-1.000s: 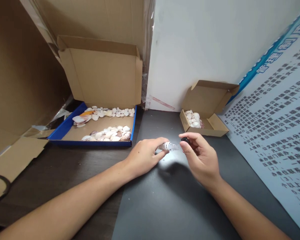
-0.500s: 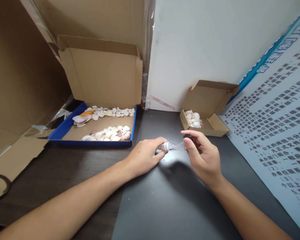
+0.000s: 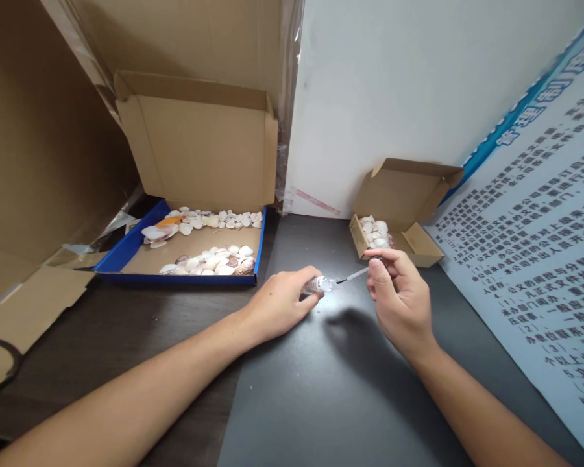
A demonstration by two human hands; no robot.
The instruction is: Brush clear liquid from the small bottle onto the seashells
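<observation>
My left hand (image 3: 287,298) is closed around a small clear bottle (image 3: 321,284) with printed writing, its neck pointing right. Between the thumb and fingers of my right hand (image 3: 399,295) is the dark cap of a brush applicator (image 3: 355,275). The applicator's pale stem slants down to the left, and its dark tip is at the bottle's mouth; whether the tip is still inside I cannot tell. Both hands are above the dark grey mat (image 3: 302,389).
At the left stands an open blue-sided box (image 3: 175,278) with rows of seashells (image 3: 219,261). A smaller open cardboard box (image 3: 425,250) at the back right holds white shells (image 3: 376,230). A white panel (image 3: 370,97) and a printed poster (image 3: 540,259) bound the back and right.
My right hand has moved a little to the right, drawing the applicator outward, so more of its stem and its dark tip show. My left hand stays nearly in place with the bottle.
</observation>
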